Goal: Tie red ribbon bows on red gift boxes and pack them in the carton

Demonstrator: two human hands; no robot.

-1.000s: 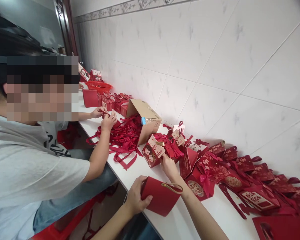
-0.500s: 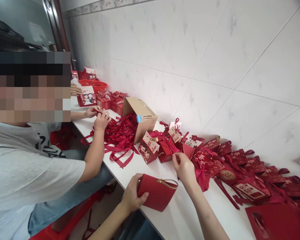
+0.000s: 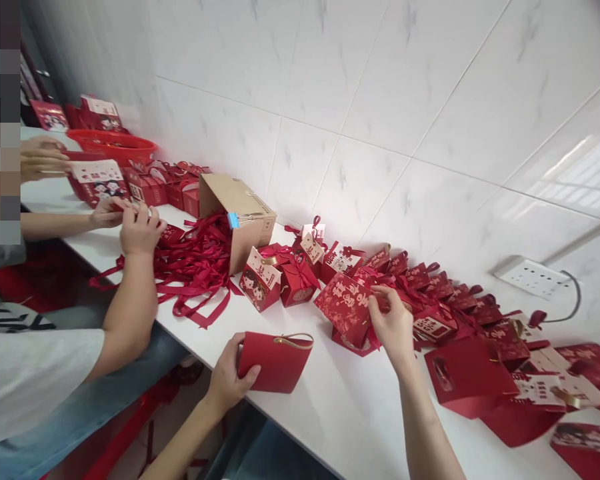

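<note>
Table (image 3: 325,417): carton (image 3: 253,241), 1, wall edge; blue clip (image 3: 233,220), 1; red basin (image 3: 130,156), 1, far end; plain red box (image 3: 277,367), 1, near edge; other red boxes (image 3: 299,283), over ten, overlapping.

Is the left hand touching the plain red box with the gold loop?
Touching. The head view shows the left hand gripping the plain red box by its side, thumb lying on the near face.

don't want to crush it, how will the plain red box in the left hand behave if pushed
The plain red box is probably light, since the left hand alone holds it at one side. Its flat, straight-edged panel suggests stiff card that might crease under a hard push. The thin, curved gold loop looks likely to flex.
</note>
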